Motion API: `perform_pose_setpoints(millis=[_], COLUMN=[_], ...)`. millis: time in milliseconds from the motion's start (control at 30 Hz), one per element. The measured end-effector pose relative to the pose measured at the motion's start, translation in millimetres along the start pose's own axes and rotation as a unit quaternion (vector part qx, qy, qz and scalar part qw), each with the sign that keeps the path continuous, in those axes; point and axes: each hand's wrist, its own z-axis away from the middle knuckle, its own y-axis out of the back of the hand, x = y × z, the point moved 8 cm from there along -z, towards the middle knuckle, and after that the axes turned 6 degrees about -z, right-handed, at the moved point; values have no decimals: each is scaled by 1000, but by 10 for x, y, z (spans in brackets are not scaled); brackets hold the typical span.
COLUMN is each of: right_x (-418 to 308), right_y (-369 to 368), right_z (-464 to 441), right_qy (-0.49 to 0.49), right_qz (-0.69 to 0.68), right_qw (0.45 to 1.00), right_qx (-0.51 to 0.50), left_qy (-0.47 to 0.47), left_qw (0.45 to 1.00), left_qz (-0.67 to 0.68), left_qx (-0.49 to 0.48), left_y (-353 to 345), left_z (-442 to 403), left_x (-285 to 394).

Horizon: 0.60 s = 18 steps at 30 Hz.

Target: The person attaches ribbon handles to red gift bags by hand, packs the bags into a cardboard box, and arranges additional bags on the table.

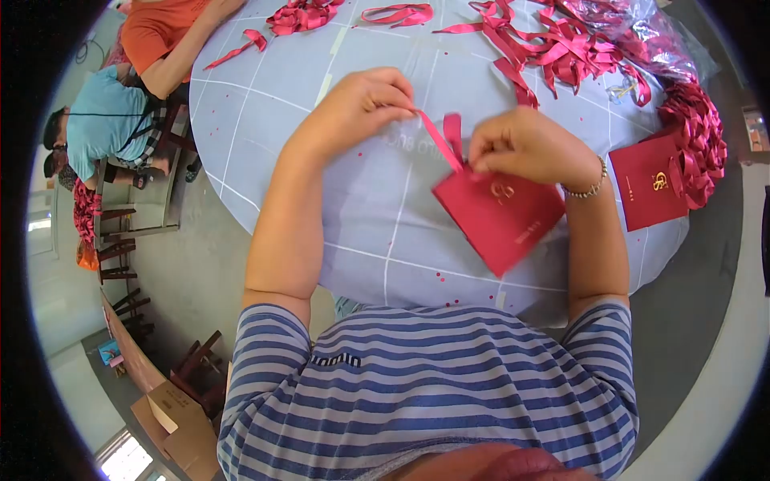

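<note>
A red paper gift bag [513,215] with a gold emblem hangs tilted over the table in front of me. At its top edge is my right hand [525,148], fingers closed on the bag near its ribbon. My left hand [369,108] pinches the end of a red ribbon [439,138], which runs taut down to the bag's top. Another stretch of ribbon stands up in a loop between the hands. Exactly how the ribbon joins the bag is hidden behind my right fingers.
A grey checked cloth covers the round table [361,200]. Loose red ribbons [573,52] lie at the far right, near clear plastic wrap [634,28]. A second red bag [648,183] and heaped ribbons [702,144] are at the right edge. Other people [108,116] sit at left.
</note>
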Motion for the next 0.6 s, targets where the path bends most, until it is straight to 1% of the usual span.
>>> perform_pose_setpoints(millis=[67,100,133,167,200,233,267,300,333,367,400,433,467,500,533,567,600], right_x=[41,-25,-20,-13,-12,-5,31,67,47,-2,-41,-15,-26,-28,68,128,133], right_y=[138,155,132,149,163,126,130,141,130,172,215,239,346,457,579,671,773], right_z=[-63,-70,-97,-109,-114,-144,-160,-159,-161,-131,-104,-105,-44,29,72,136,210], right_qy=[23,29,30,44,57,57,40,23,21,22,24,23,59,94,79,45,11], right_qz=[-58,-41,-41,-26,-12,-13,-41,-68,-68,-36,-2,-1,28,58,55,73,90], right_qw=[992,992,992,986,978,978,972,964,964,955,945,945,929,908,900,904,907], right_qx=[108,118,120,159,198,202,230,257,258,293,327,325,365,403,425,419,412], left_qy=[114,92,91,48,4,2,5,9,25,26,18,10,43,44,91,137,137], left_qw=[991,975,975,957,925,926,960,981,988,988,991,989,993,993,994,990,990], left_qz=[-49,-162,-164,-170,-173,-173,-83,10,31,33,-33,-100,-86,-84,-56,-28,-27], left_qx=[42,121,120,232,338,336,266,193,148,147,130,112,65,67,38,10,13], left_y=[66,179,171,293,396,344,196,22,-128,-168,-231,-277,-317,-275,-262,-261,-211], left_z=[40,31,17,59,138,145,102,59,19,15,11,1,-11,0,11,37,59], left_x=[-305,-223,-200,-66,145,243,283,338,411,390,376,369,268,260,188,104,67])
